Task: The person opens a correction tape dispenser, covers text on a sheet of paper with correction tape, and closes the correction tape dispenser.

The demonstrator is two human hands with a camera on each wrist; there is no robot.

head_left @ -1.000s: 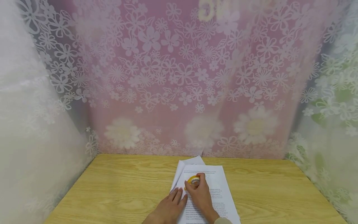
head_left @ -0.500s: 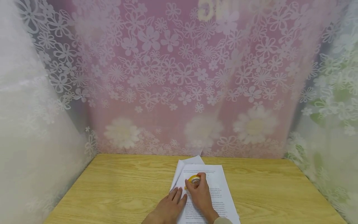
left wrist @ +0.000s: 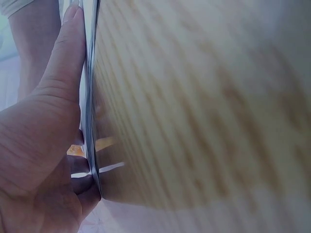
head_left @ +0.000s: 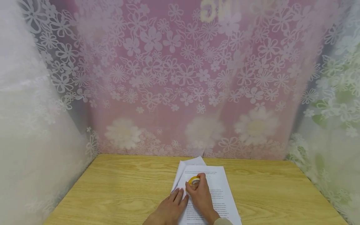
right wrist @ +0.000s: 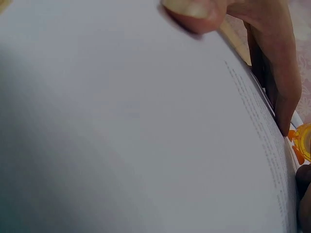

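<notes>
My right hand [head_left: 202, 195] pinches a yellow see-through correction tape [head_left: 194, 180] between thumb and fingers, low over the upper part of a printed sheet [head_left: 219, 175]. In the right wrist view the correction tape [right wrist: 305, 141] shows at the right edge, near the page's far end. Fingers spread, my left hand [head_left: 169, 207] rests on the sheet's left edge. From the left wrist, that hand [left wrist: 39, 141] lies along the edge of the stacked paper [left wrist: 91, 97], close to the tabletop. The tape's tip is hidden behind the right hand.
Other white sheets [head_left: 194, 161], one with a folded-over edge, lie askew beneath the printed sheet. The wood-grain table [head_left: 126, 181] extends to both sides. A pink flowered curtain [head_left: 168, 125] hangs at its back, with pale curtains [head_left: 42, 140] at the sides.
My right hand and the correction tape have shifted very slightly to the left. The left hand and the sheets have stayed in place.
</notes>
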